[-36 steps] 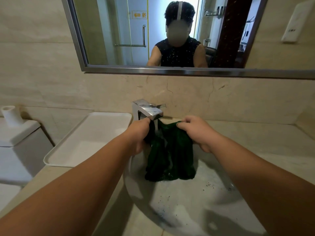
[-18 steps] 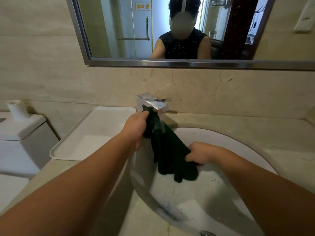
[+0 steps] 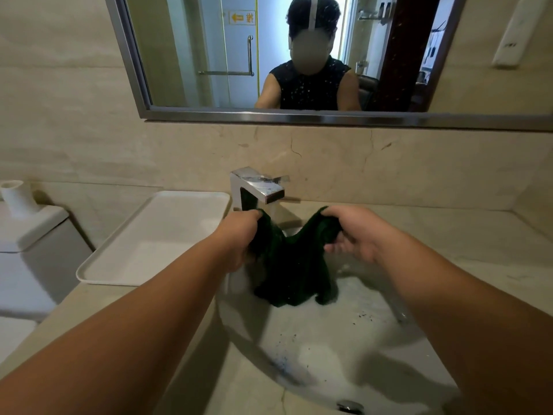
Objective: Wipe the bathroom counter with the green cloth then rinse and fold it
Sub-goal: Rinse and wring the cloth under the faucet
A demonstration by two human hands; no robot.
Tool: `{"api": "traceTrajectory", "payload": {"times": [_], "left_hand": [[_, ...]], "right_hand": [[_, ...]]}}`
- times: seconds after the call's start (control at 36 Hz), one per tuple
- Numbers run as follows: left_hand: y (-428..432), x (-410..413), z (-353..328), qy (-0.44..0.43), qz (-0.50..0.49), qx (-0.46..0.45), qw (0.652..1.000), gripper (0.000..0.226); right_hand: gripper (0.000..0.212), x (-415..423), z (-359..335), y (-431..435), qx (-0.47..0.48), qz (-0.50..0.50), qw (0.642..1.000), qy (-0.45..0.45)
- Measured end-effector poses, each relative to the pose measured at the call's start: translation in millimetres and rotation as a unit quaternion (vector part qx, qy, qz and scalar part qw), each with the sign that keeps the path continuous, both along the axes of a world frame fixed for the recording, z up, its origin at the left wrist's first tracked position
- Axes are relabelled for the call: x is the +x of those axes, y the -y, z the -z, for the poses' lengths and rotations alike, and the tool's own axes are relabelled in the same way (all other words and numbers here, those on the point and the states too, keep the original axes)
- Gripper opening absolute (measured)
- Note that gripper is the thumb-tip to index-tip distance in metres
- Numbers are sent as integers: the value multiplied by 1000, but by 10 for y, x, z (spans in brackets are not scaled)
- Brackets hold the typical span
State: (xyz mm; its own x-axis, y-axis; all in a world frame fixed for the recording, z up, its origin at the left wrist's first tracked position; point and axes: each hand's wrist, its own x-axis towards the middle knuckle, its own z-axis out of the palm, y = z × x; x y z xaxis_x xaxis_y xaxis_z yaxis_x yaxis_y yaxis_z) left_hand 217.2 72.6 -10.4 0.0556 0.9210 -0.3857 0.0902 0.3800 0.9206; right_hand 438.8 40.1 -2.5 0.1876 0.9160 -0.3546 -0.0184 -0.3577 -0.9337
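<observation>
Beige stone bathroom counter (image 3: 466, 235); round white basin (image 3: 329, 348); white rectangular tray (image 3: 125, 259) (left of basin); dark green cloth (image 3: 294, 277), hanging over basin under square chrome faucet (image 3: 258, 187); left hand (image 3: 239, 235), right hand (image 3: 356, 235), each clamped on an upper corner.

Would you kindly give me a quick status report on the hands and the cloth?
Left hand and right hand each gripping a top corner of green cloth. Cloth hanging under faucet, over sink. Nothing in the way.
</observation>
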Motion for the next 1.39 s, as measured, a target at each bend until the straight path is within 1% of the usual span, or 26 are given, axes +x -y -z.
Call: {"api": "traceTrajectory", "payload": {"times": [0.08,0.14,0.22,0.28,0.36,0.44,0.53,0.56,0.58,0.61,0.64,0.67,0.69,0.72,0.81,0.86,0.92,0.94,0.97,1.0,1.06,1.14,1.17,1.25,1.33,1.39], "left_hand": [[143,98,37,18,68,-7,997,30],[239,182,11,38,116,-7,993,36],[366,311,-110,89,196,23,976,48],[431,382,-203,107,220,50,968,52],[507,447,-342,124,223,88,963,47],[564,509,-452,138,199,129,962,39],[656,563,-552,147,177,155,961,27],[689,573,-585,148,176,157,960,25],[717,575,-614,150,184,158,959,25],[744,576,-643,150,196,159,956,24],[770,577,-671,148,214,157,953,24],[804,579,-700,140,234,154,950,26],[833,588,-720,129,255,150,947,28],[861,607,-728,114,271,146,944,32],[890,660,-684,85,280,150,944,46],[874,689,-600,100,232,156,955,57],[864,689,-510,138,172,144,965,86],[858,680,-476,142,152,141,968,100],[863,665,-451,131,150,145,969,104],[873,645,-412,108,165,151,969,100],[920,613,-281,87,220,137,962,78],[1015,571,-77,145,305,56,940,63],[1042,571,-33,148,326,46,933,60],[1008,551,6,93,367,68,923,54],[956,516,14,29,367,57,928,54],[956,496,43,4,362,38,932,42]], "right_hand": [[14,-86,-188,105,31,-45,998,5],[13,-131,-296,211,52,-80,995,39],[18,-200,-474,403,86,-129,986,69],[21,-218,-597,538,93,-162,980,74],[25,-187,-778,722,95,-197,969,115],[20,-70,-910,833,138,-160,962,174],[16,121,-915,868,198,-71,962,174],[18,191,-883,862,209,-50,959,187],[27,240,-848,877,203,-48,956,208],[41,268,-799,899,179,-66,959,212],[56,283,-739,922,146,-98,966,189],[64,281,-677,948,115,-133,973,147],[60,262,-619,986,97,-159,976,114],[51,231,-571,1018,94,-176,976,93],[27,115,-483,1057,110,-146,980,83],[23,60,-444,1028,111,-108,985,74],[24,16,-422,997,107,-78,990,38],[24,-4,-418,991,104,-68,992,18],[25,-16,-416,984,98,-58,994,1],[26,-24,-420,977,93,-47,994,-20],[29,-30,-456,1002,88,-31,994,-64],[33,-29,-477,1039,73,1,989,-131],[33,-26,-486,1038,70,13,987,-146],[34,-21,-576,1041,71,33,981,-178],[31,77,-632,1058,71,63,979,-182],[30,181,-610,1072,65,85,977,-183]]}}
